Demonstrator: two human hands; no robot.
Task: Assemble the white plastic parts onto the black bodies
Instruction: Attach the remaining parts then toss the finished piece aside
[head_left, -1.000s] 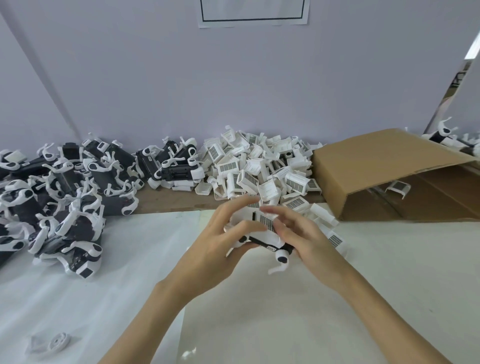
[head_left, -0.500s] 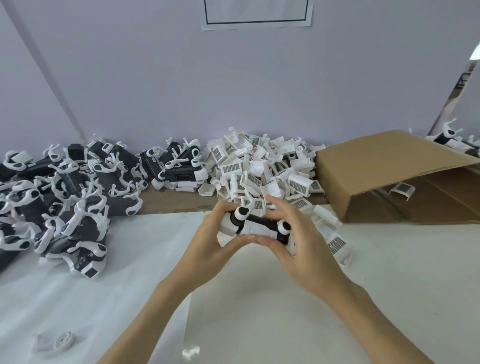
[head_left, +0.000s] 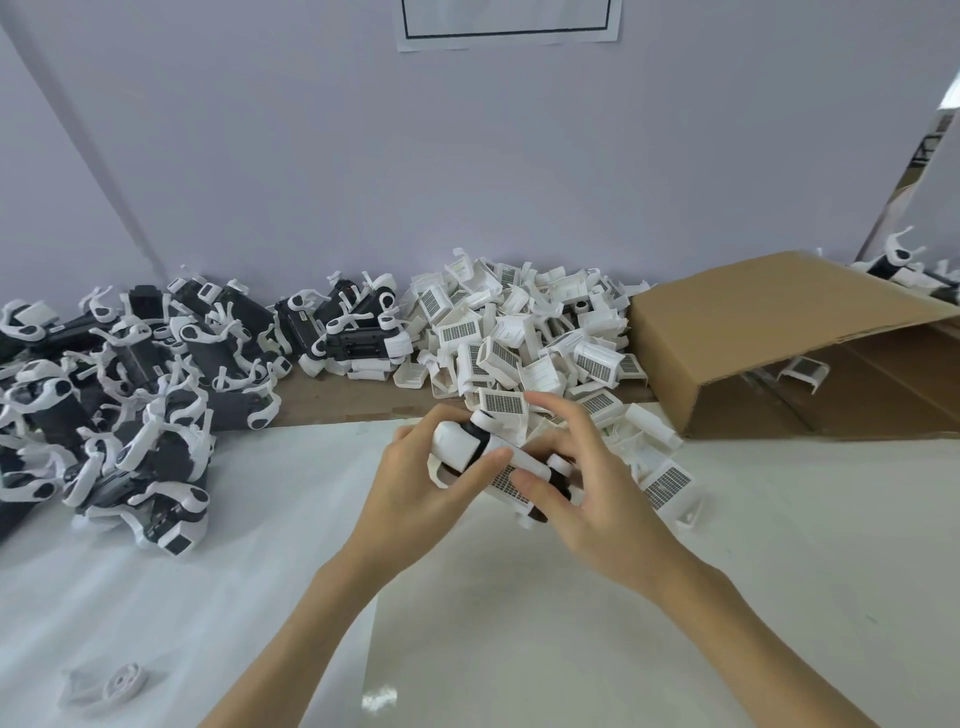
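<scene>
Both hands hold one black body with white parts on it (head_left: 467, 447) just above the white table, in front of the pile of loose white grilled parts (head_left: 524, 332). My left hand (head_left: 415, 488) grips its left end, thumb laid across the white shell. My right hand (head_left: 587, 483) grips the right end, fingers curled over the top and thumb on a white grilled part (head_left: 506, 480) at the body's underside. The middle of the body is partly hidden by my fingers.
A heap of black bodies with white arms (head_left: 119, 395) fills the left side. An open cardboard box (head_left: 769, 332) lies on its side at the right, a white part inside. A small white round piece (head_left: 122, 686) lies at the near left on the white sheet (head_left: 519, 597).
The piece has turned in my hands: the black side that faced me half a second ago is now mostly covered by white shell and a grilled part. Both hands stayed in place.
</scene>
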